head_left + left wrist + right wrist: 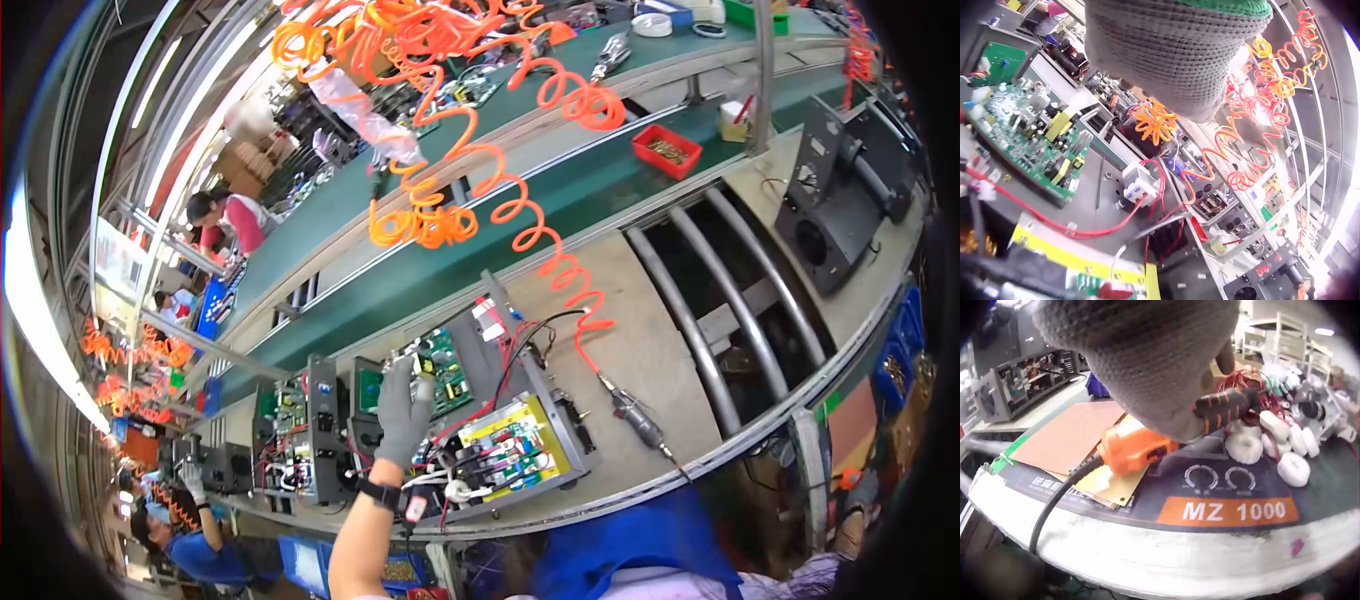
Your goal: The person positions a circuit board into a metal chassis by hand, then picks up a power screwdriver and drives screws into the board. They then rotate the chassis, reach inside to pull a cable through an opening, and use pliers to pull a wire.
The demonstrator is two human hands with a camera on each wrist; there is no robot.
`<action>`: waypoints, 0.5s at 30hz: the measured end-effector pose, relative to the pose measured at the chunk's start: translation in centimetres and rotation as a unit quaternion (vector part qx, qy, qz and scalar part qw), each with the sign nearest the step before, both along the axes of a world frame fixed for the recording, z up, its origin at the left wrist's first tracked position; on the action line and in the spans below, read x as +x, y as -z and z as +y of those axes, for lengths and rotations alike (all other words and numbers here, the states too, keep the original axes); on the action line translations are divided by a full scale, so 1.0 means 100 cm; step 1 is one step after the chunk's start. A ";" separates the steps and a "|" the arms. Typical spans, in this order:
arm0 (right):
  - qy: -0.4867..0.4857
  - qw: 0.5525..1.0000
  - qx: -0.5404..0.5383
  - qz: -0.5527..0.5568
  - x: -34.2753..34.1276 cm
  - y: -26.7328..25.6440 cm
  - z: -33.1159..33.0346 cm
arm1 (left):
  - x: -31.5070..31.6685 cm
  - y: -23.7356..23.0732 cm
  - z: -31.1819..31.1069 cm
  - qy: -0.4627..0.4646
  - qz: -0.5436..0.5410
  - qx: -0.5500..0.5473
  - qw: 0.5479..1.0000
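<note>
My left hand (pixel 403 420), in a grey glove, is over an opened metal chassis, its fingers extended beside a green circuit board (pixel 447 375); contact is unclear. The left wrist view shows the glove (pixel 1175 53) above the chassis, with the board (pixel 1029 137) at left and a white connector with red wires (pixel 1140 181) near the middle. At the far right of the head view, my right hand (pixel 856 510) is partly hidden. In the right wrist view, that gloved hand (pixel 1154 369) grips a corded orange-and-black tool (pixel 1129 450); its fingertips are mostly hidden.
A screwdriver on a coiled hose (pixel 637 420) lies on the bench right of the chassis. Beyond are metal rollers (pixel 735 290), a red tray of screws (pixel 667 152) and a black housing (pixel 825 200). White rings (pixel 1244 447) and red wires lie past the tool.
</note>
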State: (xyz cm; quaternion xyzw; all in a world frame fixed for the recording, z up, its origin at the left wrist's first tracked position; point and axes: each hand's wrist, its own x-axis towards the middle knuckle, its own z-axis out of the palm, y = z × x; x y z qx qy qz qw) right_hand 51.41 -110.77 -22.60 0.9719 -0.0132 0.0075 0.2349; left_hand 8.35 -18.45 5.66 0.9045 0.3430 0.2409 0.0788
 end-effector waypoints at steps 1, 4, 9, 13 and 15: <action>0.045 0.999 -0.003 0.014 0.002 -0.002 0.005 | -0.016 0.003 -0.011 -0.002 0.012 0.004 1.000; 0.098 0.992 0.046 0.071 0.015 -0.007 0.011 | -0.058 0.009 -0.045 -0.059 0.017 -0.018 0.998; -0.032 0.881 0.468 0.058 0.015 -0.034 0.120 | -0.132 0.012 -0.089 -0.252 0.029 0.026 0.967; -0.256 0.782 0.552 0.137 -0.086 -0.129 0.391 | -0.190 0.047 -0.100 -0.410 -0.001 0.012 0.912; -0.348 0.747 0.523 0.218 -0.127 -0.148 0.493 | -0.213 0.058 -0.093 -0.429 -0.024 0.005 0.903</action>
